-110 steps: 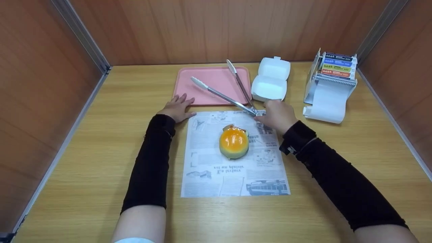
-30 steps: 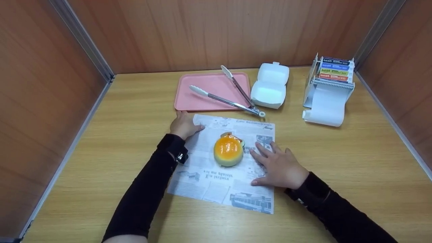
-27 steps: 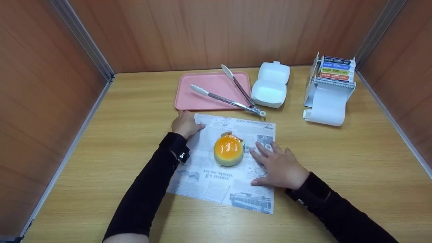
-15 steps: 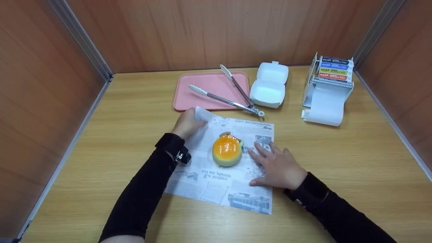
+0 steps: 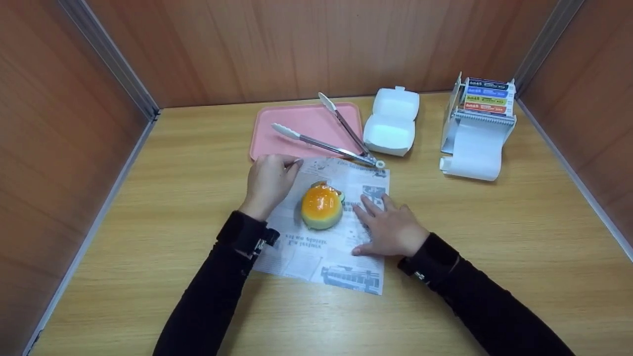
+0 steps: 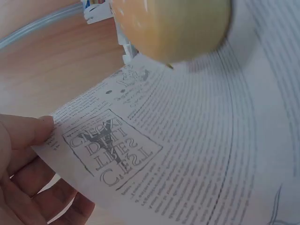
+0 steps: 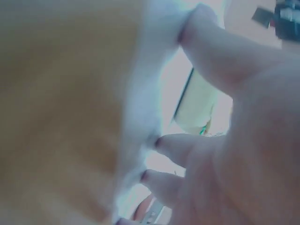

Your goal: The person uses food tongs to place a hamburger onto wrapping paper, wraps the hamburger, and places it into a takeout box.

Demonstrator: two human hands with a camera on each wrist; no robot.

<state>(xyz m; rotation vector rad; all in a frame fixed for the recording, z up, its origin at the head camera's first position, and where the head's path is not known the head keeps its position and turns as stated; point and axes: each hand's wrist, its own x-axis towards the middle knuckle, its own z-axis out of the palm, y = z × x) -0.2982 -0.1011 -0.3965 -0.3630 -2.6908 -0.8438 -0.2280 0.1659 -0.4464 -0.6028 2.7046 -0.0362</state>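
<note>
Head view: a sheet of newsprint-patterned wrapping paper (image 5: pixel 331 232) lay skewed on the wooden bench (image 5: pixel 494 222), with an orange-topped bun (image 5: pixel 322 206) sitting near its middle. The left hand (image 5: pixel 269 180) was at the sheet's far left corner, fingers curled over the paper's edge and pinching it, the corner lifted off the bench. The right hand (image 5: pixel 390 227) lay flat on the right part of the sheet, fingers straight and spread, pressing the paper down just beside the bun without touching it. Behind the sheet stood a pink tray (image 5: pixel 296 128), across which metal tongs (image 5: pixel 336 138) rested with their hinged end reaching the sheet's far edge. An open white clamshell box (image 5: pixel 391 121) sat to the right of the tray, and further right a paper-roll dispenser (image 5: pixel 477 128) with a curl of white paper hanging out.

Left wrist view: the left hand (image 6: pixel 28 168) held the printed corner of the wrapping paper (image 6: pixel 187 154) between thumb and fingers, the sheet raised from the bench. The bun (image 6: pixel 173 26) was blurred at the top of the frame, resting on the paper.

Right wrist view: heavily blurred. The right hand (image 7: pixel 234 154) filled most of the frame, fingers extended against the pale paper (image 7: pixel 140 93); nothing finer could be told.
</note>
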